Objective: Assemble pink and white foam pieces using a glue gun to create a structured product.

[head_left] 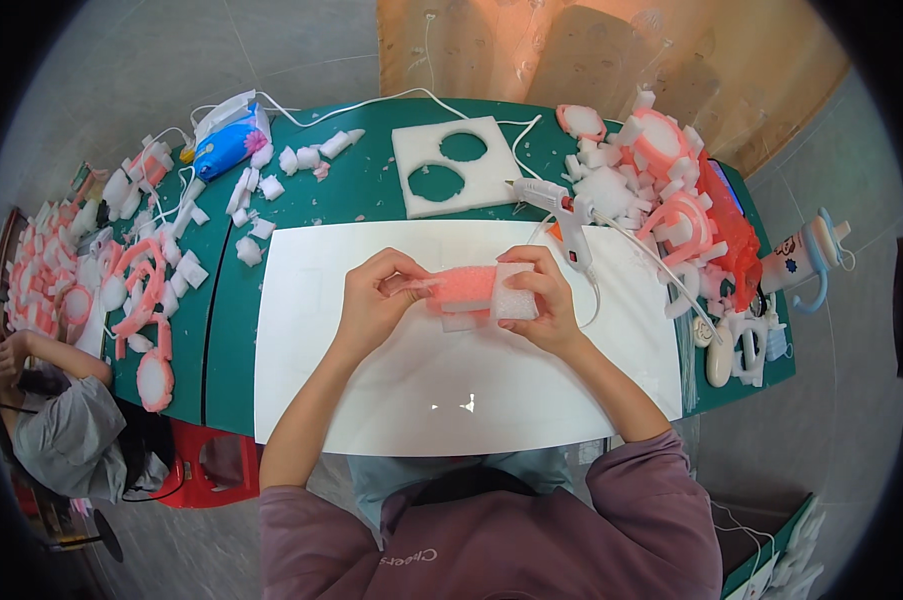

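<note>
Head view: above the white board (471,390), the left hand (376,292) pinches the pink foam piece (459,284) by one end while the right hand (544,300) grasps the white foam block (514,296) against it, apparently steadying both.

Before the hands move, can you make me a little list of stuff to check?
1. Left hand on the pink foam: ok, its fingertips pinch at the left end.
2. Right hand on the white foam block: ok, it's between thumb and fingers.
3. Block stuck to the pink foam: cannot tell, they sit together but the join doesn't show.
4. Glue gun away from both hands: ok, it's beyond the right hand.
5. Glue gun cool: cannot tell, heat doesn't show.
6. Scraps tidied off the green table: not ok, white foam scraps lie scattered there.
</note>
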